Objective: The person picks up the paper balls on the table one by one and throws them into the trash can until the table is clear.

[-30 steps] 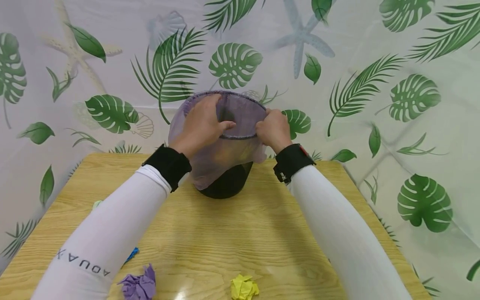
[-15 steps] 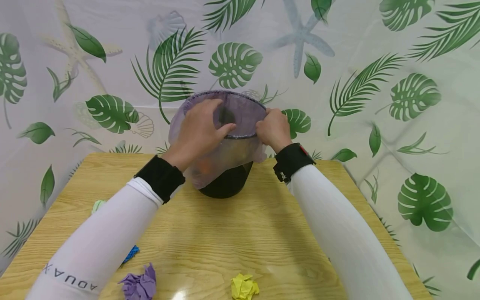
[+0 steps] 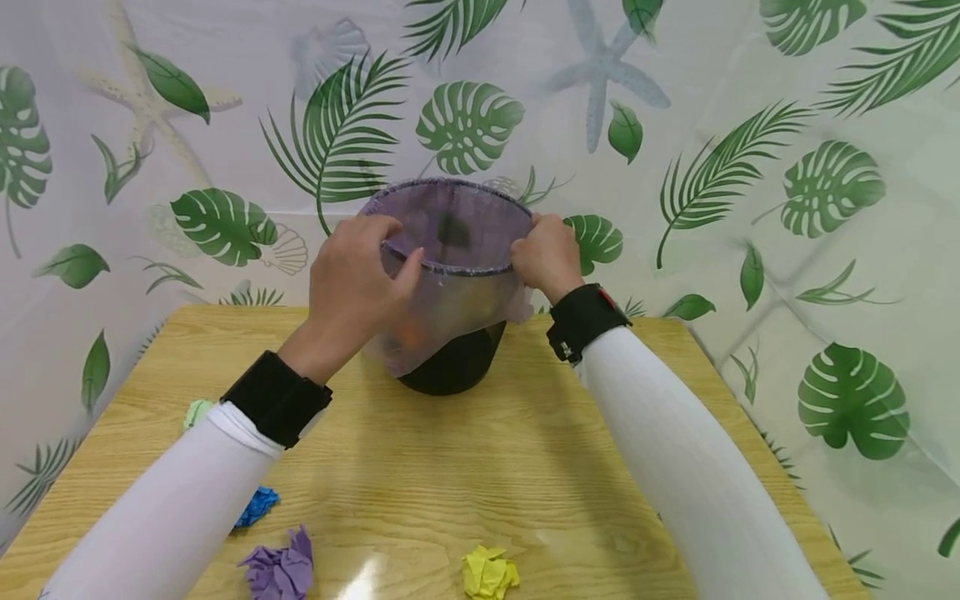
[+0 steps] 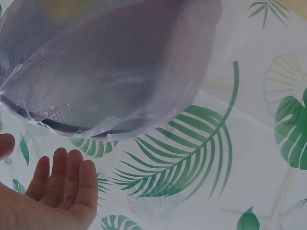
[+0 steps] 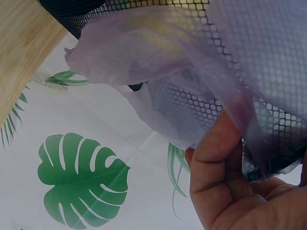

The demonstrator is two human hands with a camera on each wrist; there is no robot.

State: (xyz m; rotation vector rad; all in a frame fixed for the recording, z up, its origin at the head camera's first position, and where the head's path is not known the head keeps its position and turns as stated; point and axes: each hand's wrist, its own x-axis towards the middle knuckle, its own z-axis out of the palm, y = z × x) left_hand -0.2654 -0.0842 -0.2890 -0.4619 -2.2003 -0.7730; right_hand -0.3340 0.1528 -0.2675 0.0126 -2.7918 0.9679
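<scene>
A black mesh wastebasket [image 3: 453,371] stands at the table's far side, lined with a translucent purple trash bag [image 3: 468,304] folded down over its rim. My right hand [image 3: 550,260] grips the bag at the rim's right side, thumb and fingers curled round the edge; the right wrist view shows the bag [image 5: 144,52] bunched over the mesh. By the left of the rim is my left hand [image 3: 348,279], thumb and fingers spread apart. In the left wrist view this hand [image 4: 60,196] holds nothing, its fingers loosely bent just below the bag-covered rim.
Crumpled paper balls lie on the wooden table [image 3: 420,467]: purple [image 3: 279,567] and yellow [image 3: 489,573] near the front, blue [image 3: 257,507] and pale green [image 3: 197,412] at the left by my sleeve. Orange and yellowish patches show through the bag. A leaf-patterned sheet [image 3: 712,250] hangs behind.
My left hand has moved from inside the wastebasket's opening to the left and toward me, out to the rim's left side. My right hand keeps its grip in the same place.
</scene>
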